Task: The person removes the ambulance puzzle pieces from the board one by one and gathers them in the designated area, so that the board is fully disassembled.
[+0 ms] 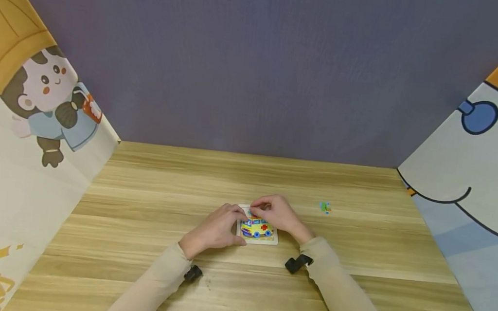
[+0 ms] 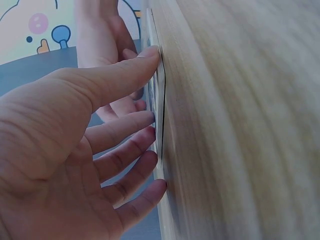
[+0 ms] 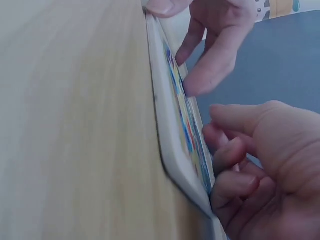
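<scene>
A small white-framed picture board (image 1: 261, 241), with a yellow ambulance bearing a red cross, lies flat on the wooden table. My left hand (image 1: 218, 225) rests along its left side. The left thumb touches the near corner and the fingers reach over the far left part, fairly straight in the left wrist view. Over the board's far right part is my right hand (image 1: 280, 213), its fingers curled and the thumb close to the index finger. Whether something small sits between those right fingertips is hidden. In the right wrist view, the board's edge (image 3: 162, 107) shows between both hands.
Small green, blue and orange bits (image 1: 325, 207) lie on the table (image 1: 164, 178) to the right of the board. A dark grey panel (image 1: 256, 68) rises behind the table, and cartoon-printed walls stand left and right. Each wrist carries a black camera (image 1: 297, 264).
</scene>
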### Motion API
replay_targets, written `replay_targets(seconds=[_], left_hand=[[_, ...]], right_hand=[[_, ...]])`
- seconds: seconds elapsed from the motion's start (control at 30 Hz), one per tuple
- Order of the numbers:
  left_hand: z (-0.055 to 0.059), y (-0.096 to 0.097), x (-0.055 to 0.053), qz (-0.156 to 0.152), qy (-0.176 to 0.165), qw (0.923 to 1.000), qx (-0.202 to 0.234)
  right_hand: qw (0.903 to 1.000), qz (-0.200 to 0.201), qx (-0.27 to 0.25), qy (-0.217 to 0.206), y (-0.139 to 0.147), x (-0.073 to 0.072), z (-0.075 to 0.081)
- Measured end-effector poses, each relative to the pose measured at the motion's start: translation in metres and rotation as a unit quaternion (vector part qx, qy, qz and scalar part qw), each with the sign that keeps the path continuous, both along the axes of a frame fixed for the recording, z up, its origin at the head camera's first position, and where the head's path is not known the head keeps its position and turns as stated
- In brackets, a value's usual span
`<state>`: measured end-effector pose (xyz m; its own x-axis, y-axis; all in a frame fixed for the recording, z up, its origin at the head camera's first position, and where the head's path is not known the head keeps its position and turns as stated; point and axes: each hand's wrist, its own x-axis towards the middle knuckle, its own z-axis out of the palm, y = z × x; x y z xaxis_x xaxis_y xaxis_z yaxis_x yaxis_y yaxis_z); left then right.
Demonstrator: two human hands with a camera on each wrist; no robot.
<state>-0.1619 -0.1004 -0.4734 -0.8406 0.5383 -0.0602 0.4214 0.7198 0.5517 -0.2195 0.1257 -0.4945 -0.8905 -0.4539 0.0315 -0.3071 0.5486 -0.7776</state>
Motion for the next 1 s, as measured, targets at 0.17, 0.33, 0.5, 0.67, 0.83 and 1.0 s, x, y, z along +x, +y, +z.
replay_targets(seconds=[0.17, 0.33, 0.5, 0.67, 0.83, 1.0], left_hand=[[0.000, 0.000, 0.000, -0.004, 0.002, 1.0000, 0.003], [0.000, 0.000, 0.000, -0.006, 0.003, 1.0000, 0.005], [0.001, -0.001, 0.000, -0.002, -0.005, 0.9999, 0.009], [0.000, -0.001, 0.000, -0.001, -0.003, 1.0000, 0.007], [0.001, -0.001, 0.001, -0.004, -0.001, 1.0000, 0.005], [0.000, 0.000, 0.000, -0.005, 0.000, 1.0000, 0.008]], right_hand=[[0.9985, 0.039, 0.037, 0.007, -0.006, -0.001, 0.002], [0.9974, 0.041, 0.059, -0.002, -0.010, -0.001, 0.004], [0.9967, 0.031, 0.075, 0.003, -0.015, 0.000, 0.005], [0.9960, 0.029, 0.083, 0.011, -0.019, 0.002, 0.007], [0.9966, 0.001, 0.080, 0.022, -0.019, 0.004, 0.003], [0.9968, -0.016, 0.062, 0.047, -0.017, 0.004, -0.001]])
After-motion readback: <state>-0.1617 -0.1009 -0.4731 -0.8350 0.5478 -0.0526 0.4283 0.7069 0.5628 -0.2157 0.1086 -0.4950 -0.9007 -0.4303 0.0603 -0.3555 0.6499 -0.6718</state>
